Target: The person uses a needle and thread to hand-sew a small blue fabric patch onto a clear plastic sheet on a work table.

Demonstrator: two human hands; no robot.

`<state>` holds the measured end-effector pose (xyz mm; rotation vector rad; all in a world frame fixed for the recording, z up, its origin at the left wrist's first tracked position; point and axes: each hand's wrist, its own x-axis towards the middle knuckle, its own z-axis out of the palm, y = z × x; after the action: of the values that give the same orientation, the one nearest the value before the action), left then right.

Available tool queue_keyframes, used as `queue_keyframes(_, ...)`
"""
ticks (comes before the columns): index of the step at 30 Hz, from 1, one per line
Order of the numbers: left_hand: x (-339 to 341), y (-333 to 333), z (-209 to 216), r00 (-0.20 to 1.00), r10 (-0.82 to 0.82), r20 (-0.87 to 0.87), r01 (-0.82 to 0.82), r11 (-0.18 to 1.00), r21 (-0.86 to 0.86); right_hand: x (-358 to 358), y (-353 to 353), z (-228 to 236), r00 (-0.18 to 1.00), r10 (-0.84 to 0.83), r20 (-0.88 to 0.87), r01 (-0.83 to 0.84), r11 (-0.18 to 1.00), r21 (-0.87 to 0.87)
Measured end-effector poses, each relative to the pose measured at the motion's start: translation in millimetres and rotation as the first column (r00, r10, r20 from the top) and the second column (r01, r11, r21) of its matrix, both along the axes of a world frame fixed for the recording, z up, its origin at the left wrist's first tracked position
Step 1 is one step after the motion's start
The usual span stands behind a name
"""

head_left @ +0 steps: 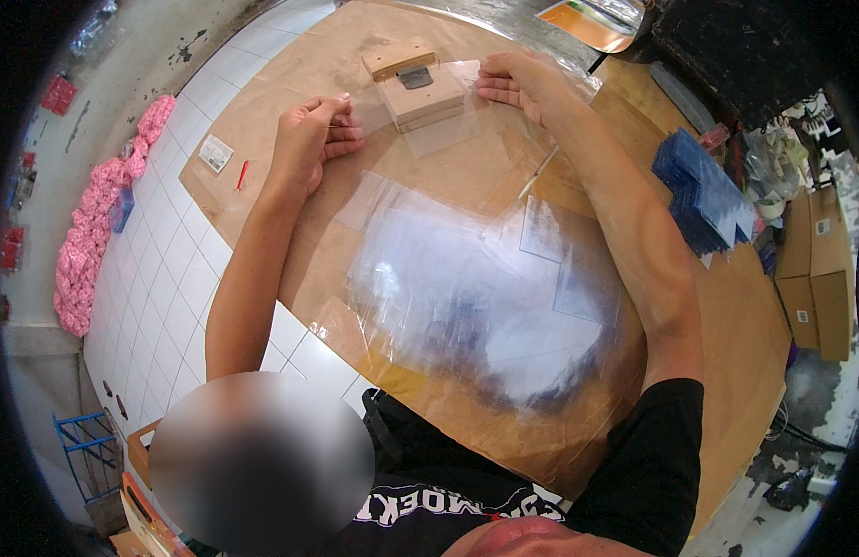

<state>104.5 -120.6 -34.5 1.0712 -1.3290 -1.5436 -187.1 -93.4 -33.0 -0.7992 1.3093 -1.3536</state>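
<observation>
Over the far part of the table, a clear plastic sheet (378,115) stretches between my hands. My left hand (320,137) pinches its left end between thumb and fingers. At the opposite end, my right hand (520,85) has its fingers closed on the sheet's edge. Between the hands stands a wooden block (428,108) with a dark grey piece (415,77) on top and a wooden strip (398,58) behind it. Nearer to me lies a wide, loose pile of clear plastic sheets (448,288). The sheet's exact outline is hard to make out.
Brown paper covers the table (304,241). A thin stick-like tool (539,174) lies by the pile; a red pen-like item (243,174) and a white label card (215,153) lie left. Stacked blue sheets (697,190) stand right, near cardboard boxes (813,274). Pink bundles (100,223) line the left wall.
</observation>
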Motion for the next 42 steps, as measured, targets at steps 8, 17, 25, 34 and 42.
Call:
queue_keyframes(8,1,-3,-4,1.000,0.003,0.003,-0.003,1.000,0.004,0,0,1,1.000,0.003,-0.001,-0.003,1.000,-0.001)
queue_keyframes(17,1,-4,-4,1.000,0.004,0.005,-0.004,1.000,-0.001,0,-3,-3,1.000,-0.021,0.009,0.021,1.000,-0.004)
queue_keyframes(25,0,-1,1,0.996,0.087,-0.008,-0.087,0.995,0.040,-7,-4,8,0.967,-0.088,-0.238,0.092,0.996,0.005)
queue_keyframes(34,10,-2,6,0.945,0.292,0.144,-0.253,0.937,-0.239,-25,18,96,0.729,-0.140,-0.670,-0.130,0.933,-0.336)
queue_keyframes(42,-2,14,6,0.917,0.388,0.090,-0.174,0.593,-0.786,7,129,111,0.172,0.124,-0.977,-0.477,0.878,0.027)
